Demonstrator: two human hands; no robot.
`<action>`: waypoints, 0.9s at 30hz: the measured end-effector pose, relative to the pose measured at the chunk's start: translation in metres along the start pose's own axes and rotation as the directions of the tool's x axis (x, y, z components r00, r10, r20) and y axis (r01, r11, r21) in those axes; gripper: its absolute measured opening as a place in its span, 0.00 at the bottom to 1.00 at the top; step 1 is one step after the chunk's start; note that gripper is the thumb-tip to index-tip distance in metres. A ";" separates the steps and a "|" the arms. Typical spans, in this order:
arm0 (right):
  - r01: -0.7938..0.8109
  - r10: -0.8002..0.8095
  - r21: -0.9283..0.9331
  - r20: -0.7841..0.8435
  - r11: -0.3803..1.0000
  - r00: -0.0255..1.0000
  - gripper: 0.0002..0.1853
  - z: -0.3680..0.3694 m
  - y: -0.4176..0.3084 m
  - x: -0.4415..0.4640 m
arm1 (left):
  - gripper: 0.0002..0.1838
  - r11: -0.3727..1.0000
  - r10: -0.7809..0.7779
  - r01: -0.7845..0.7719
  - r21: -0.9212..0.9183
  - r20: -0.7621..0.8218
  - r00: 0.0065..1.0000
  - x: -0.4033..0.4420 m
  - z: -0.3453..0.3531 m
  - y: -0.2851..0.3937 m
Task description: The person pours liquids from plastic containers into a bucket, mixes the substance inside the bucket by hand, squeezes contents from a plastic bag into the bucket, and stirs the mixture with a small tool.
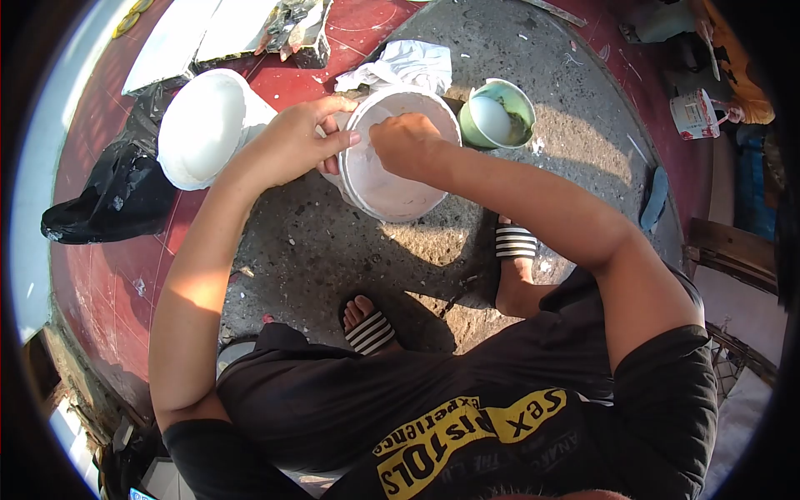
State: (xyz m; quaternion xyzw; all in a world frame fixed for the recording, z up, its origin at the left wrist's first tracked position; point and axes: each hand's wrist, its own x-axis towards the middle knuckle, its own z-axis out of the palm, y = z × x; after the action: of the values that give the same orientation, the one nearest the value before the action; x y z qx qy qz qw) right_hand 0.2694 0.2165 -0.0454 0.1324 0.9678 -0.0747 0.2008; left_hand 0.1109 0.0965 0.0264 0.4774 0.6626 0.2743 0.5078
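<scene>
A white plastic bucket is tilted so its mouth faces me, its inside smeared with a pale coating. My left hand grips the bucket's left rim, thumb over the edge and fingers behind it. Inside the mouth, my right hand is closed in a fist near the inner wall. Whatever it may hold is hidden by the fingers. Just right of the bucket stands a green tub with whitish liquid in it. A crumpled white cloth lies behind the bucket.
Another white bucket sits at the left, beside a black plastic bag. White slabs lie behind on the red floor. A red-stained white pail and a sandal are at the right. My feet in striped slides rest on rough concrete.
</scene>
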 end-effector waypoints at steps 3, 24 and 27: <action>-0.043 0.042 -0.072 -0.015 0.996 0.999 0.10 -0.019 0.005 -0.009 | 0.25 1.000 0.007 -0.007 0.002 -0.021 1.000 0.000 -0.001 -0.003; 0.116 -0.119 0.078 0.031 0.990 0.992 0.08 -0.005 -0.007 0.008 | 0.26 0.997 -0.007 0.004 -0.073 -0.037 0.999 0.001 0.001 0.000; 0.063 -0.057 0.040 -0.138 0.997 0.989 0.09 -0.006 0.000 0.009 | 0.26 0.999 -0.001 -0.001 -0.049 -0.041 0.999 0.002 -0.003 -0.006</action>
State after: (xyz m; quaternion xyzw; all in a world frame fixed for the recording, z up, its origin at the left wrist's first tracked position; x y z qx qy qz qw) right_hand 0.2593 0.2197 -0.0440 0.1124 0.9809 -0.0927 0.1288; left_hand 0.1062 0.0965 0.0217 0.4589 0.6661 0.3001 0.5056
